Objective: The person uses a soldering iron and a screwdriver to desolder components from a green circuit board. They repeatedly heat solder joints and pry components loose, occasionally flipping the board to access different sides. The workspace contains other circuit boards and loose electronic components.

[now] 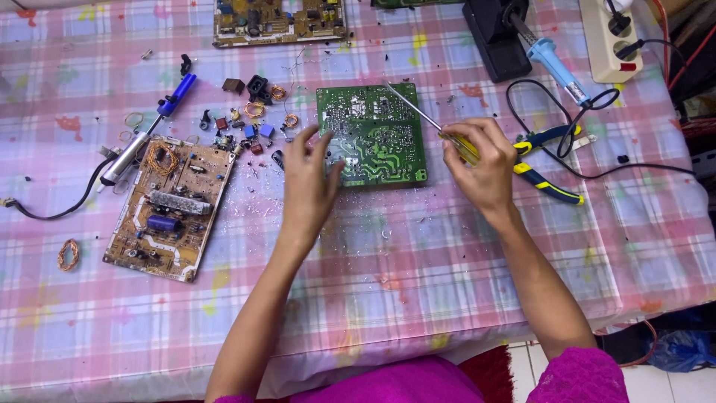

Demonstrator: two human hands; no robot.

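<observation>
A green circuit board (377,134) lies solder side up in the middle of the checked tablecloth (418,246). My left hand (307,183) rests at its left edge, fingers apart, fingertips touching the board. My right hand (481,160) grips a screwdriver (429,119) with a yellow handle. Its thin metal shaft slants up and left over the board's top right corner.
A brown circuit board (171,209) with a copper coil lies at the left, beside a desoldering pump (153,123) and several loose parts (253,116). Blue and yellow pliers (544,160), a soldering iron (556,67) in its stand and a power strip (611,37) sit at the right. Another board (280,21) lies at the far edge.
</observation>
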